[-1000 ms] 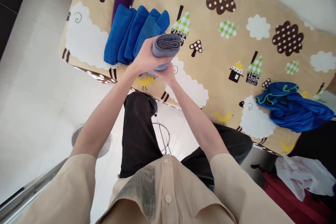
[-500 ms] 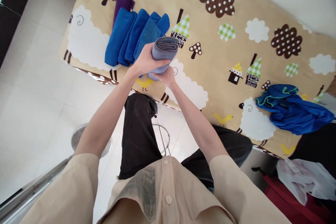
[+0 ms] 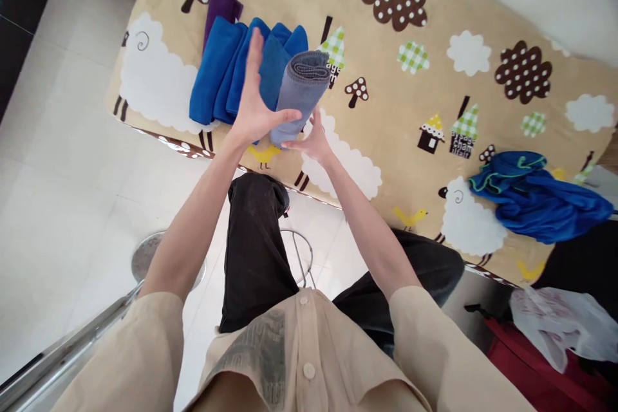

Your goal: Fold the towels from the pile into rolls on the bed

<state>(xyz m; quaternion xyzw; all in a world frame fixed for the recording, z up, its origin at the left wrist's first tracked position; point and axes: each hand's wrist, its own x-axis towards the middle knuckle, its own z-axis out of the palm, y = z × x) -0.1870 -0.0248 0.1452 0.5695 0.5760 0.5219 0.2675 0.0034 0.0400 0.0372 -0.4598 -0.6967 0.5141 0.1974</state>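
Note:
A grey-blue rolled towel (image 3: 300, 87) stands at the right end of a row, its coiled end facing up. My left hand (image 3: 255, 106) is spread wide on its left side, thumb across the front of the roll and fingers over the blue folded towels (image 3: 217, 74). At the roll's lower right, my right hand (image 3: 313, 140) has thumb and fingers apart; whether it still touches the cloth I cannot tell. A purple towel (image 3: 219, 8) sits at the row's far left, partly covered by the blue ones.
The row rests on a beige patterned cover (image 3: 386, 96) printed with sheep and clouds. A crumpled blue cloth with green edging (image 3: 541, 196) lies at the right. Below it are a white plastic bag (image 3: 560, 322) and a red bag (image 3: 526, 360). A metal stool (image 3: 149, 257) stands at lower left.
Both hands have loosened from the grey-blue towel. My left hand's fingers have spread up and away from it, and the roll now stands against the blue towels.

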